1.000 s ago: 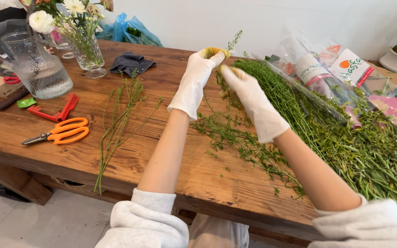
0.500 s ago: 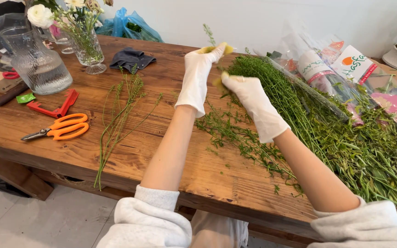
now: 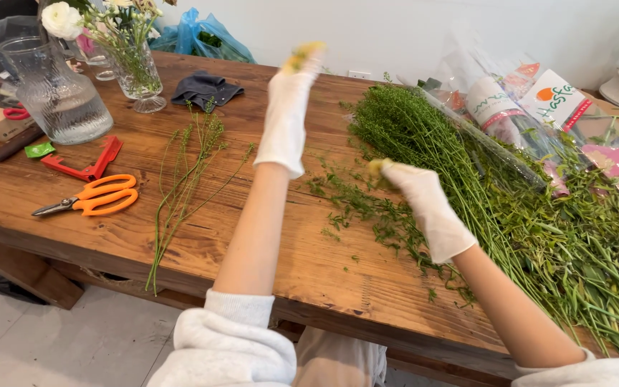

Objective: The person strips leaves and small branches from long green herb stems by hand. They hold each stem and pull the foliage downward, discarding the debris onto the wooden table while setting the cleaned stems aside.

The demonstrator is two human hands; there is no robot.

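Both hands wear thin white gloves with yellowed fingertips. The left hand [image 3: 288, 107] is raised above the worn, knotty wooden table [image 3: 266, 236], its fingers drawn together at the blurred tip; I cannot tell whether anything is pinched there. The right hand [image 3: 424, 204] lies lower, fingers curled together at the near edge of the big bundle of thin, wiry green stems [image 3: 467, 172], touching its feathery foliage. That bundle lies slantwise across the right half of the table, partly on crinkly clear plastic wrap [image 3: 496, 154]. Small green trimmings [image 3: 367, 211] are scattered on the wood just beside the right hand.

To the left of the left forearm, a few long slender stripped sprigs [image 3: 184, 186] lie side by side, their ends reaching over the table's front edge. Further left are orange-handled scissors [image 3: 91, 197] with steel blades, and a red plastic tool [image 3: 84, 166] just behind them. A ribbed clear glass jug [image 3: 55, 93] holding water stands near the far left, beside a small glass vase [image 3: 134, 72] of white and green flowers. A crumpled dark grey cloth [image 3: 205, 89] lies near the vase.
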